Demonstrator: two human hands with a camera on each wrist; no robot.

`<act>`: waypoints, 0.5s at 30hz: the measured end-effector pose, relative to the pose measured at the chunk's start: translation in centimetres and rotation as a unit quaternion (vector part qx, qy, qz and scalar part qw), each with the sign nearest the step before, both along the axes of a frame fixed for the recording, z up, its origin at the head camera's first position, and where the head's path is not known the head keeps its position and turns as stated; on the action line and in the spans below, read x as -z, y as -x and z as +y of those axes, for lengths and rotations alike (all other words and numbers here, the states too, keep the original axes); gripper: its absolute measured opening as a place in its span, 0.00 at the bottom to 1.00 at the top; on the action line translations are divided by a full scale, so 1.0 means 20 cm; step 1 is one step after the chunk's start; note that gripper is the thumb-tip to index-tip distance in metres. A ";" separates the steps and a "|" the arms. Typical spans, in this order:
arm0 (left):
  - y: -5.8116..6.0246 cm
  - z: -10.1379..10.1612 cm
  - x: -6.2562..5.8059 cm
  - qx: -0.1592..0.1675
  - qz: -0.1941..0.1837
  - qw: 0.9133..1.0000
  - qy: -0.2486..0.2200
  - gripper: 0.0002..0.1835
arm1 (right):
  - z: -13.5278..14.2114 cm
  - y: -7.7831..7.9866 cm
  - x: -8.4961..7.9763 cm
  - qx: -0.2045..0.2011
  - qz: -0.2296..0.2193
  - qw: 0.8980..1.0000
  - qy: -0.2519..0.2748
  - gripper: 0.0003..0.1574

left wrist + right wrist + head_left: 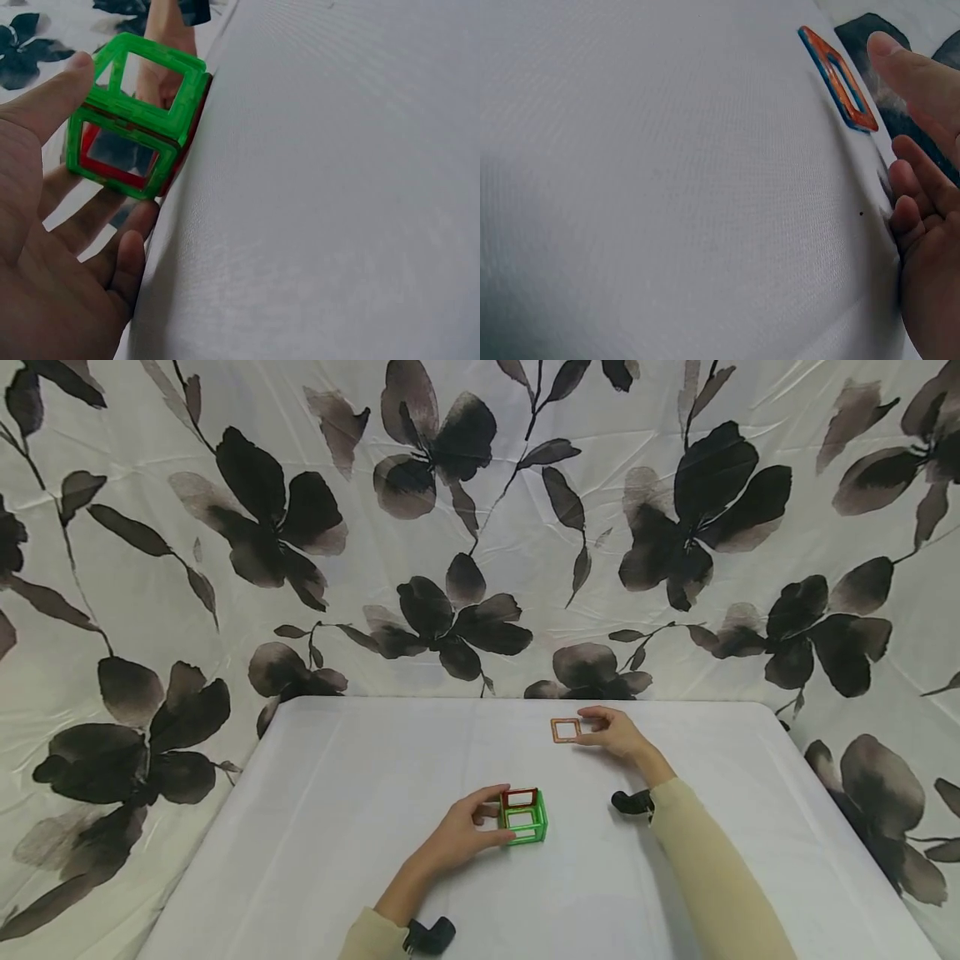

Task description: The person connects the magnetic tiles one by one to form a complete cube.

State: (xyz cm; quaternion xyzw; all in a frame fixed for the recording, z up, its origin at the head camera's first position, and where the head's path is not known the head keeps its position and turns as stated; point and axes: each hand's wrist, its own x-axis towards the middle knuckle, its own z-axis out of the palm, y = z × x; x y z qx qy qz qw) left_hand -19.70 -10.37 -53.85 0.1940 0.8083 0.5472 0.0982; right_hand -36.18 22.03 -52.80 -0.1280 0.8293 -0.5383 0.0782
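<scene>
A small box of square magnetic tiles [543,818], with green frames and a red one at the back, stands on the white table. My left hand [459,835] holds it from the left, thumb at the near side and fingers toward the far side. In the left wrist view, the thumb presses a green frame of the box [142,114]. Farther back, an orange square magnetic tile [554,732] lies flat, with a blue edge showing beneath its orange face [861,120] in the right wrist view. Beside it is my right hand [618,735], thumb and fingers spread with nothing gripped.
The white table [360,760] has its far edge just behind the orange tile. A flowered cloth [480,527] hangs behind the table. Black wrist straps [431,937] sit at both sleeve cuffs.
</scene>
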 end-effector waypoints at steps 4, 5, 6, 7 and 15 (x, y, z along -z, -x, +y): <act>0.01 0.00 0.00 -0.004 0.008 1.000 0.001 0.44 | 0.00 0.01 -0.01 0.015 -0.016 1.000 -0.014 0.37; 0.01 0.00 0.00 -0.007 0.009 1.000 0.001 0.44 | 0.00 0.02 -0.01 0.012 -0.018 1.000 -0.018 0.37; 0.01 0.00 -0.01 -0.010 0.009 1.000 0.001 0.43 | 0.00 0.02 -0.01 0.007 -0.016 1.000 -0.022 0.38; 0.01 0.00 -0.01 -0.011 0.007 1.000 -0.001 0.42 | 0.00 0.03 -0.01 0.004 -0.015 1.000 -0.026 0.38; 0.01 0.01 0.00 -0.008 0.001 1.000 0.014 0.36 | 0.00 0.04 0.00 0.011 0.011 0.998 -0.064 0.40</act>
